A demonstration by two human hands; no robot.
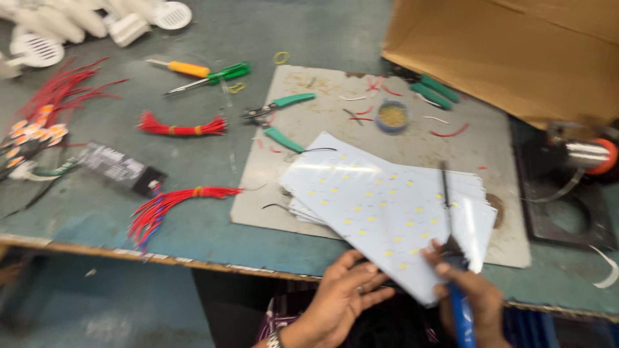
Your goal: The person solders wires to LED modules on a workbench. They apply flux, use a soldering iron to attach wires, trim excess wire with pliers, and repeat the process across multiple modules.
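My left hand (342, 293) holds the near edge of a white rectangular circuit board (380, 206) dotted with small yellow chips, lifted at a tilt over a stack of similar boards (303, 209). My right hand (474, 299) grips a soldering iron with a blue handle (459, 316). Its dark shaft and tip (445, 183) lie over the board's right part. The frame is blurred by motion.
A grey work mat (400, 138) carries green-handled pliers (280, 119), wire scraps and a small round tin (392, 116). Red wire bundles (180, 127) (167, 206), a screwdriver (180, 67), a black driver module (122, 169), a cardboard box (516, 51), an iron stand (583, 158).
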